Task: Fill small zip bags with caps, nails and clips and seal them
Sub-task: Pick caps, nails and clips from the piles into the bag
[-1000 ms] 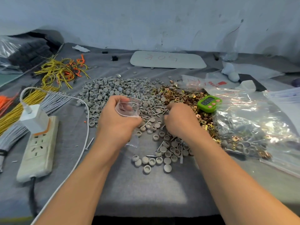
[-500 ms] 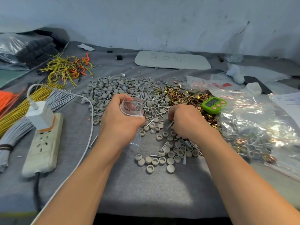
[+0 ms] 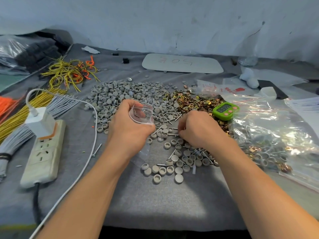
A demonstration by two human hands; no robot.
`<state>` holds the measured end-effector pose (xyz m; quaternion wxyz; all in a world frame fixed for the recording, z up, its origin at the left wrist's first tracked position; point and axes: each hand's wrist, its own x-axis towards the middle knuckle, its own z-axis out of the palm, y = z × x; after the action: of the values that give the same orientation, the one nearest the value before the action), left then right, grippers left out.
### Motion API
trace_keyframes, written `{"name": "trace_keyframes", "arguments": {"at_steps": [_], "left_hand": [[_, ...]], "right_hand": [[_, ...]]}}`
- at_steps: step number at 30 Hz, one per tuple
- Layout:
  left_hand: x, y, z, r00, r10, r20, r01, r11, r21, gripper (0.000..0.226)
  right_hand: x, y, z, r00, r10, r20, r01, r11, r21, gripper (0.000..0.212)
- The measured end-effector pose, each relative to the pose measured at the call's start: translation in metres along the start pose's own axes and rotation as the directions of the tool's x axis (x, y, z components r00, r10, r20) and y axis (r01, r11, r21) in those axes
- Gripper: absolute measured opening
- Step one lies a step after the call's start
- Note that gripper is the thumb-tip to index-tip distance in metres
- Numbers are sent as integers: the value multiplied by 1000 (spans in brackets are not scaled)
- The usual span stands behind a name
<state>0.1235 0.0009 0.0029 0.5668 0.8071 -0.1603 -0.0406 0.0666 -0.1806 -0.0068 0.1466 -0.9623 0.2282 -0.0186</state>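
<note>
In the head view, the left hand (image 3: 129, 130) has its fingers and thumb curled around a small clear zip bag (image 3: 141, 115), gripping it mouth-open just above the grey cloth (image 3: 155, 204), near the middle. The right hand (image 3: 201, 130) lies knuckles-up just right of it, fingers curled down among loose caps (image 3: 178, 178) and nails (image 3: 170, 134); whether they pinch anything I cannot tell. Brass clips (image 3: 188, 100) lie piled beyond, beside a green timer (image 3: 225, 109).

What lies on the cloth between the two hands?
In the head view, loose grey caps and a few nails lie between the left hand, holding a bag, and the right hand.
</note>
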Motion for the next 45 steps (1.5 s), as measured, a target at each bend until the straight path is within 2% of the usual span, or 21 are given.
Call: {"name": "trace_keyframes", "arguments": {"at_steps": [6, 9, 12, 14, 15, 19, 22, 29, 31, 33, 34, 35, 36, 38, 39, 41, 45], "left_hand": [[2, -4, 5, 999, 43, -7, -43, 998, 48, 49], [4, -10, 9, 992, 113, -53, -104, 984, 142, 48], [1, -9, 14, 981, 186, -51, -169, 958, 230, 47], [0, -8, 18, 976, 213, -37, -195, 942, 274, 49], [0, -7, 20, 975, 219, -32, -200, 935, 292, 49], [2, -10, 20, 974, 221, 43, -221, 906, 360, 48], [0, -10, 21, 962, 251, 102, -271, 887, 373, 43], [-1, -8, 21, 961, 249, 119, -273, 922, 273, 42], [1, -9, 20, 964, 252, 82, -264, 939, 221, 42], [4, -11, 18, 972, 233, 4, -230, 957, 177, 43], [5, -11, 17, 977, 212, -27, -205, 967, 149, 44], [6, -12, 15, 981, 190, -44, -183, 976, 119, 45], [7, -13, 14, 984, 170, -49, -165, 982, 88, 47], [6, -12, 12, 989, 144, -44, -143, 989, 31, 46], [6, -10, 10, 989, 139, -46, -138, 990, 14, 45], [5, -8, 7, 988, 140, -58, -140, 990, 9, 46], [2, -5, 9, 987, 148, -58, -147, 989, 17, 44]], "right_hand": [[-9, 0, 1, 996, 54, -74, -48, 996, 78, 17], [-12, -2, 1, 978, 68, -198, -12, 962, 271, 16], [-18, -10, -6, 925, 125, -359, 109, 818, 565, 18], [-24, -17, -13, 903, 116, -413, 218, 705, 674, 16], [-28, -19, -16, 902, 70, -426, 264, 690, 674, 15], [-34, -25, -19, 911, -147, -385, 347, 778, 524, 14], [-33, -29, -16, 914, -211, -346, 365, 801, 474, 18], [-33, -34, -17, 897, -371, -240, 436, 833, 341, 29], [-31, -34, -15, 898, -293, -329, 424, 777, 465, 32], [-28, -30, -14, 907, -75, -415, 360, 651, 668, 33], [-25, -25, -12, 905, 36, -424, 310, 627, 714, 32], [-23, -20, -10, 907, 108, -408, 243, 658, 713, 31], [-20, -14, -9, 920, 136, -367, 151, 742, 653, 28], [-19, -6, -2, 971, 110, -210, -20, 922, 388, 28], [-19, -5, 2, 989, 76, -124, -46, 972, 231, 37], [-16, -7, 11, 1000, 14, 1, -14, 999, 45, 50], [-10, -7, 20, 997, -66, -27, 64, 997, -53, 22]]}}
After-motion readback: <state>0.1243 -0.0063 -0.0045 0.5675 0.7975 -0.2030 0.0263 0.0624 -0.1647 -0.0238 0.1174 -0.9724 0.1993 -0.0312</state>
